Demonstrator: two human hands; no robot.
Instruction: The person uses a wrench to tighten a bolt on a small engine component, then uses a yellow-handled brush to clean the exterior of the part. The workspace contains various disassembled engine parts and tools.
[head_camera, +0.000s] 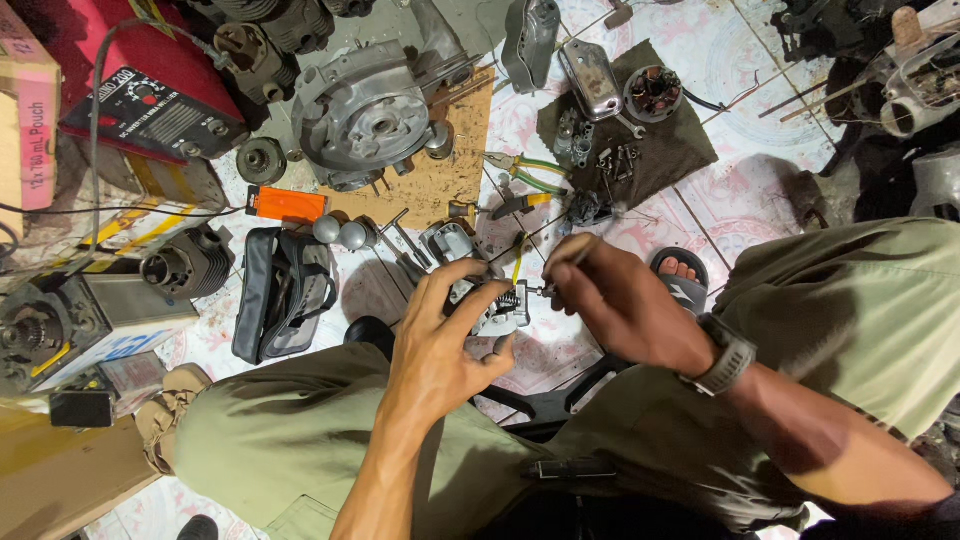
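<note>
Left hand (440, 340) fingers clamped around small metal engine part (495, 305), held above the lap over the tiled floor (740, 60); right hand (615, 300) fingers pinched on screwdriver (535, 291) at the part

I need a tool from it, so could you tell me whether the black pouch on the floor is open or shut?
Open: the black pouch lies unzipped, its flaps spread apart.
</note>
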